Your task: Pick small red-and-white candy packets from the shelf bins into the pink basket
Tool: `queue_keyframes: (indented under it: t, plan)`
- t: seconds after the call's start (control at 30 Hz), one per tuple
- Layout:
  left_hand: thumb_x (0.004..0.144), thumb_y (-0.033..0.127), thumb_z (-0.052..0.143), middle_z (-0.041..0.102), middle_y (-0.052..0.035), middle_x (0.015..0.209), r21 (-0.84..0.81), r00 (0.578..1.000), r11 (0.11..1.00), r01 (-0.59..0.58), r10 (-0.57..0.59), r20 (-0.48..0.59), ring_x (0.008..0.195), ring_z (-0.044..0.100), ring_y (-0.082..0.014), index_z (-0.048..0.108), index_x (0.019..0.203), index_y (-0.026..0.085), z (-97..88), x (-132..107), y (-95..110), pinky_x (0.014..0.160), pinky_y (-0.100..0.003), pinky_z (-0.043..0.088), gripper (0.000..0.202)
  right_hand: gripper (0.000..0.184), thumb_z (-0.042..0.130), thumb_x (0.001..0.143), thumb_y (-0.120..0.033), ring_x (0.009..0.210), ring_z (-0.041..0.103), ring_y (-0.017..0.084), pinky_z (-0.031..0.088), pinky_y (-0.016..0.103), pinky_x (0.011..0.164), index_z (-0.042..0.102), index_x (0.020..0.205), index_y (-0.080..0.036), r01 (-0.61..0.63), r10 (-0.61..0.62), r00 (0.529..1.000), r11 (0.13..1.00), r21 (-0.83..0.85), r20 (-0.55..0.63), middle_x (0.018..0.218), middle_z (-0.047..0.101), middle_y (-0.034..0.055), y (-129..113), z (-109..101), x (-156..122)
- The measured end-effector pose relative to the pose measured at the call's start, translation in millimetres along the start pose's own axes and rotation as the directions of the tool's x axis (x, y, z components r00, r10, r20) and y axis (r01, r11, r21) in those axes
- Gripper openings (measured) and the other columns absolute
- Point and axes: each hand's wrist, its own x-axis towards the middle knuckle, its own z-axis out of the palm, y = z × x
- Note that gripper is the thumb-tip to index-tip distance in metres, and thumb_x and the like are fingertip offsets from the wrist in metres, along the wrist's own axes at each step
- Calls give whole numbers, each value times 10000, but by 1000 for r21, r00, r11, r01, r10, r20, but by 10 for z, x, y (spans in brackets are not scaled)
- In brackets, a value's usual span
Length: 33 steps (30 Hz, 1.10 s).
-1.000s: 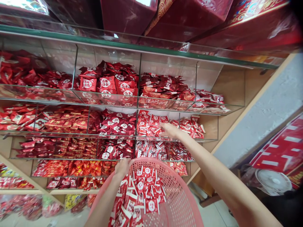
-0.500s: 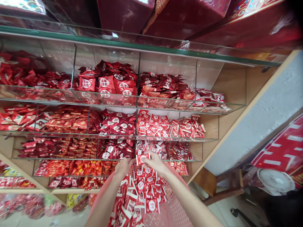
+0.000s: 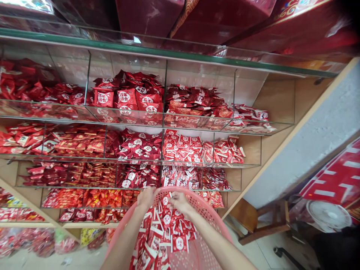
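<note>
A pink perforated plastic basket [image 3: 218, 221] stands low in front of me, with a heap of small red-and-white candy packets [image 3: 179, 243] filling mostly its left side. The far-left part of the basket's rim is gripped by my left hand [image 3: 146, 198], its fingers curled over the edge. My right hand [image 3: 180, 202] reaches just inside the far rim, above the heap. Its thumb and fingers are closed at the edge of one red-and-white packet [image 3: 165, 200]; the fingers partly cover that packet.
Glass-divided shelves [image 3: 197, 163] with red packets rise beyond the basket. Large dark red boxes [image 3: 149, 18] sit on the top glass shelf. To the right are a wooden stool [image 3: 247, 217] and a white fan-like round object [image 3: 327, 213]. Bagged goods [image 3: 39, 242] lie on the floor at left.
My right hand has lowered from the basket's far rim into the basket, carrying a packet down with it. My left hand stays on the rim.
</note>
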Motion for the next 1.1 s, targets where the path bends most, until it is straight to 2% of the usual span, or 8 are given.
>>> queue_keyframes:
  t: [0.1, 0.23, 0.33, 0.4, 0.5, 0.7, 1.1]
  plan:
    - [807, 588, 296, 643, -47, 1040, -29, 997, 998, -61, 60, -44, 968, 571, -217, 608, 1005, 286, 56, 45, -43, 743, -273, 419, 476, 220, 647, 634, -235, 567, 635, 140, 515, 246, 571, 444, 686, -166, -30, 31, 999, 997, 66, -8, 571, 552, -54, -20, 23, -32]
    - [804, 573, 324, 647, -57, 1035, -45, 996, 997, -61, 59, -60, 965, 574, -222, 611, 1014, 278, 80, 64, -60, 752, -282, 420, 462, 182, 613, 680, -191, 559, 637, 124, 515, 218, 566, 432, 663, -167, -83, 87, 993, 995, 48, -78, 551, 538, -57, -34, 23, -35]
    - [799, 581, 328, 643, -62, 1045, -59, 996, 996, -66, 63, -57, 964, 574, -223, 613, 1020, 269, 67, 56, -50, 756, -282, 418, 476, 141, 561, 727, -190, 445, 592, 103, 472, 184, 451, 440, 657, -171, -120, 118, 988, 993, -19, -103, 479, 535, -53, -25, 1, -23]
    - [799, 578, 329, 642, -62, 1048, -60, 997, 996, -72, 69, -46, 965, 572, -223, 616, 1012, 265, 52, 48, -40, 761, -279, 416, 476, 146, 549, 734, -198, 328, 509, 86, 380, 163, 337, 443, 636, -175, -128, 119, 986, 989, -76, -113, 410, 512, -58, -14, -18, -20]
    - [804, 565, 326, 643, -57, 1045, -46, 998, 997, -59, 57, -33, 972, 567, -224, 621, 996, 274, 30, 37, -26, 765, -277, 416, 455, 152, 538, 741, -210, 282, 446, 72, 286, 154, 284, 453, 620, -175, -116, 105, 990, 986, -123, -94, 387, 516, -55, 0, -30, -27]
    - [817, 564, 295, 647, -56, 1029, -16, 998, 999, -52, 51, -37, 955, 576, -229, 617, 982, 293, 1, 12, -11, 755, -292, 419, 453, 173, 515, 757, -254, 345, 492, 71, 306, 157, 314, 485, 612, -166, -119, 121, 993, 984, -131, 11, 496, 603, -13, 11, 43, -42]
    - [824, 550, 286, 649, -69, 1006, 15, 997, 998, -57, 58, -45, 937, 574, -241, 613, 965, 271, 31, 27, -24, 729, -296, 412, 452, 290, 543, 732, -250, 311, 482, 93, 303, 170, 281, 450, 468, -174, -14, 17, 1000, 963, -269, 8, 355, 501, -35, 69, 97, -28]
